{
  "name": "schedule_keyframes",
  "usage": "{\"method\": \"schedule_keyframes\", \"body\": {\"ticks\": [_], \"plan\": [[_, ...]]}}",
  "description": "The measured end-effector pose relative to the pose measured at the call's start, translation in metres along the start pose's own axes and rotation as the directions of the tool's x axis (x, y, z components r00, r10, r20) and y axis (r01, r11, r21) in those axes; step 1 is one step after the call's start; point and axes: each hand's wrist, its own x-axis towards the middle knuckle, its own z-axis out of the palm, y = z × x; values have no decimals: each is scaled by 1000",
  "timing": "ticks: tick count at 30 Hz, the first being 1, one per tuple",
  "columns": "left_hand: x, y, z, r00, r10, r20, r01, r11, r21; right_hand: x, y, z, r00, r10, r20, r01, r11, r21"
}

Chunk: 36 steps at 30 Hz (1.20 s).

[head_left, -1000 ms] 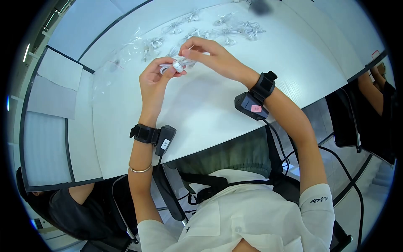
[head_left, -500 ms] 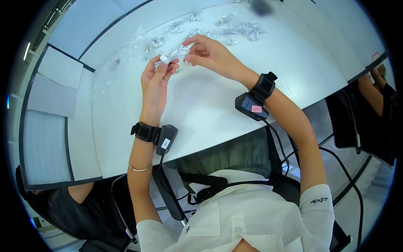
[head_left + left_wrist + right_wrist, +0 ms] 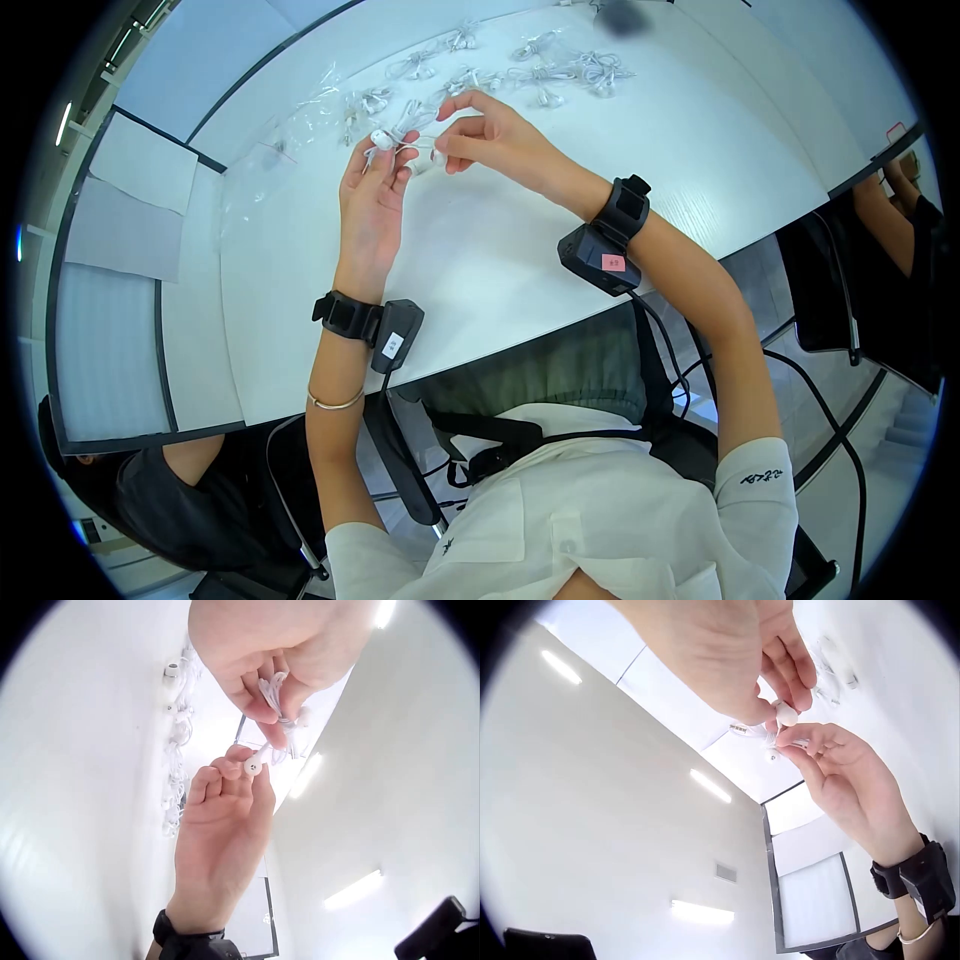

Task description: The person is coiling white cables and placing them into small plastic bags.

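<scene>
In the head view my left hand [image 3: 373,200] holds a coiled pair of white wired earphones [image 3: 408,120] over the table. One white earbud shows above the left thumb. My right hand [image 3: 505,143] is just to the right, pinching the other earbud [image 3: 253,766] between thumb and fingertips. A thin wire stretches between the two hands. Up close in the left wrist view, the cord's loops [image 3: 273,693] stick out between the left fingers. The right wrist view shows the pinched earbud [image 3: 786,715] at the right fingertips, close to the left fingers.
Several more coiled white earphones [image 3: 600,72] lie across the back of the white table [image 3: 560,240]. Clear plastic bags [image 3: 275,155] lie at the back left. White partitions [image 3: 800,70] border the table. A second person's arm [image 3: 885,215] shows at the right edge.
The right hand has moved from the coiled cord to an earbud and now pinches it. The coil has turned in the left hand, and a wire is drawn out between the hands.
</scene>
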Motion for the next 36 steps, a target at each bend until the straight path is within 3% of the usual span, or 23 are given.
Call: {"method": "schedule_keyframes", "body": {"ticks": [7,12,16,22,25,28,31,36], "plan": [[-2,1,0,994,-46,98,49,998,-34,-1,2,-6,996,61,67,-67,994,89],[-1,-2,-4,963,-100,249,111,993,-29,0,-6,-10,998,25,55,-25,1000,13],[-5,-1,4,953,-177,248,172,984,44,2,-8,-6,995,-95,12,95,995,31],[-4,0,4,951,-179,251,144,978,152,6,-4,-12,985,-155,78,164,980,-117],[-3,2,4,953,-176,245,118,965,234,3,-7,-16,991,-124,47,132,902,-411],[-3,4,4,950,-180,255,103,952,289,0,-11,-17,978,-197,70,207,859,-468],[-2,3,3,937,-222,269,116,925,362,-2,-18,-17,990,-81,119,129,873,-471],[-3,2,4,938,-254,235,161,921,354,-2,-16,-21,980,-70,188,149,881,-449]]}}
